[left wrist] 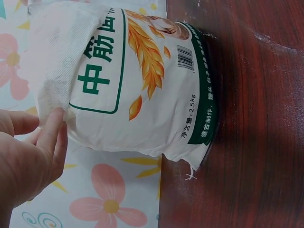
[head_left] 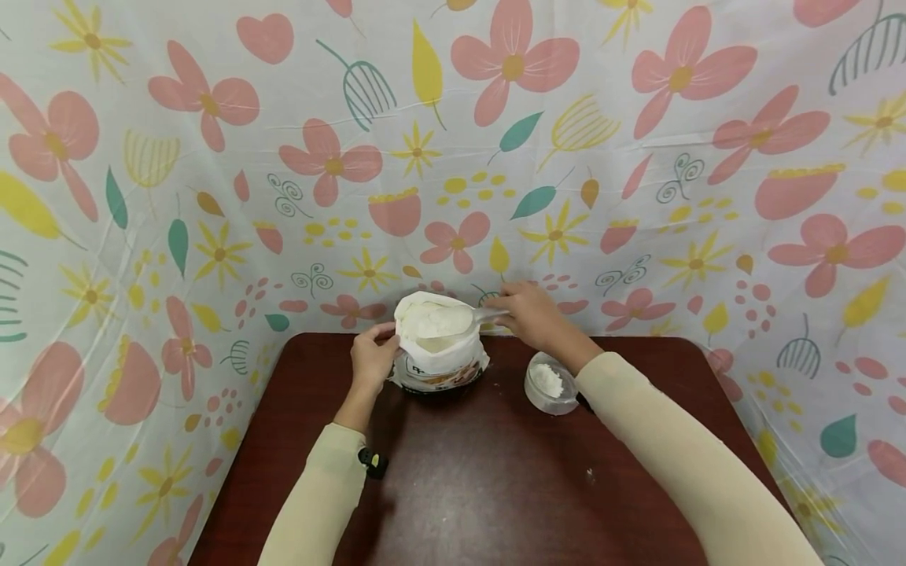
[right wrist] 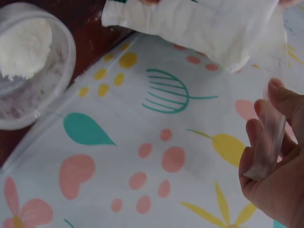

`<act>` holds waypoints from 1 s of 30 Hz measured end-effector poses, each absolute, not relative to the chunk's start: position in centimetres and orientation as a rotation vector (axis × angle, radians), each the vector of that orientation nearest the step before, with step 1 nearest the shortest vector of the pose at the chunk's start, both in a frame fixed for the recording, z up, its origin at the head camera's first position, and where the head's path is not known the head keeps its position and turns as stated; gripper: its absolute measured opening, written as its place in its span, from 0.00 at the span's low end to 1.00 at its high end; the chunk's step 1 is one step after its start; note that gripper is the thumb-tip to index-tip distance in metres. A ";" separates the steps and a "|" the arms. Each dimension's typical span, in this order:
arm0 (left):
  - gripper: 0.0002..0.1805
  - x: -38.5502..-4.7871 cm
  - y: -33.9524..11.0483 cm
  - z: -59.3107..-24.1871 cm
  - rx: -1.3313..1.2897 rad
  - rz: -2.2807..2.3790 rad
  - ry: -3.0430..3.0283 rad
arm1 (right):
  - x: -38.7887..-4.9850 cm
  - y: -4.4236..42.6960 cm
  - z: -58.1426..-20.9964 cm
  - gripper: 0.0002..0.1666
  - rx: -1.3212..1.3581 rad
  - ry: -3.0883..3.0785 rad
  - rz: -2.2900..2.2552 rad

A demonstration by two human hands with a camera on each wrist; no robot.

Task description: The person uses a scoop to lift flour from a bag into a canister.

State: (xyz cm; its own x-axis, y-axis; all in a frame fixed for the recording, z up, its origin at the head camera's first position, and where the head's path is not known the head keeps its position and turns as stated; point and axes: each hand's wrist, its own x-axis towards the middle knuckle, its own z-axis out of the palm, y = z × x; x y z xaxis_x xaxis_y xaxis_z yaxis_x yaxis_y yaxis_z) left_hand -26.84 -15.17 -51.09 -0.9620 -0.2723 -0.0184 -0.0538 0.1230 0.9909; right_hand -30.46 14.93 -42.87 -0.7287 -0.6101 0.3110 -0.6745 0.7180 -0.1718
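A white cloth bag [head_left: 442, 362] with green print and a wheat picture [left wrist: 147, 61] stands open at the back of the table. My left hand [head_left: 373, 360] pinches the left side of its folded rim, thumb and fingers on the cloth in the left wrist view [left wrist: 35, 159]. The right hand [head_left: 531, 314] grips the handle [right wrist: 270, 137] of a clear scoop, whose bowl lies over the bag's mouth with white powder [head_left: 444, 321] in it. Below the right forearm is a round clear container [head_left: 552, 399] holding white powder [right wrist: 26, 47].
The dark red wooden table [head_left: 481, 487] has powder traces near the bag and the container. A flower-printed cloth [head_left: 453, 173] hangs right behind the table's back edge and along both sides.
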 end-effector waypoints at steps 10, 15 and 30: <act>0.14 -27.0 -15.1 -51.1 0.326 -1.948 -2.222 | -29.3 15.2 -45.7 0.21 0.858 -2.604 0.470; 0.14 -26.9 -15.1 -51.3 0.324 -1.933 -2.225 | -29.0 15.0 -46.9 0.21 0.828 -2.570 0.510; 0.15 -26.8 -15.1 -51.1 0.323 -1.933 -2.228 | -28.0 15.6 -47.2 0.22 0.723 -2.639 0.754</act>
State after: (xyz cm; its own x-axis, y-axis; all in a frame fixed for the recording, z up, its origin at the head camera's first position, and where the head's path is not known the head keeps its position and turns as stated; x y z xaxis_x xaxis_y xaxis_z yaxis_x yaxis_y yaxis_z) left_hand -26.84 -15.09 -51.13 -0.9613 -0.2754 -0.0101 -0.0488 0.1342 0.9897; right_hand -28.00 15.58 -47.23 -0.8276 -0.3833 0.4101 -0.5420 0.7356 -0.4064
